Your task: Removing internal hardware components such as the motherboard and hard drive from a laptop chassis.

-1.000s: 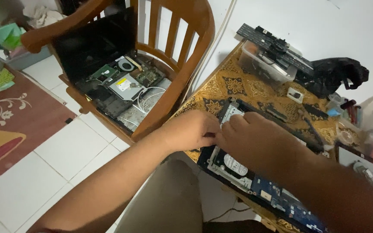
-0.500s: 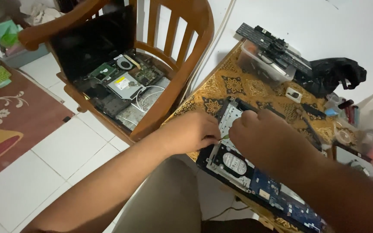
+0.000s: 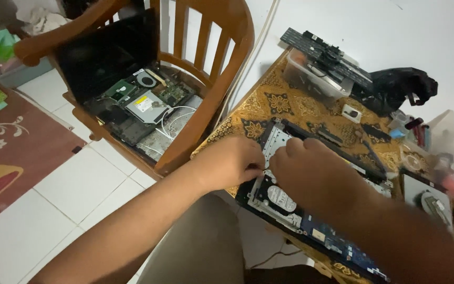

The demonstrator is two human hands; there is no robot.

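Over the last second the right hand (image 3: 316,171) has slid up off the hard drive (image 3: 281,200) toward the left hand (image 3: 232,163), and both hands now pinch at the silver bracket (image 3: 275,141) of the opened laptop (image 3: 311,231) on the patterned counter (image 3: 290,105).

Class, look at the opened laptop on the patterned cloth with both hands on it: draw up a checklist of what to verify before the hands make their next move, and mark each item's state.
1. Both hands on the work: left hand and right hand meet over the opened laptop: ok.
2. What the fingertips pinch: hidden, cannot tell.
3. Laptop fully on the table: its near edge overhangs: not ok.
4. Silver drive uncovered and in view: ok.
5. Space around it: a clear box and small parts lie close by: not ok.
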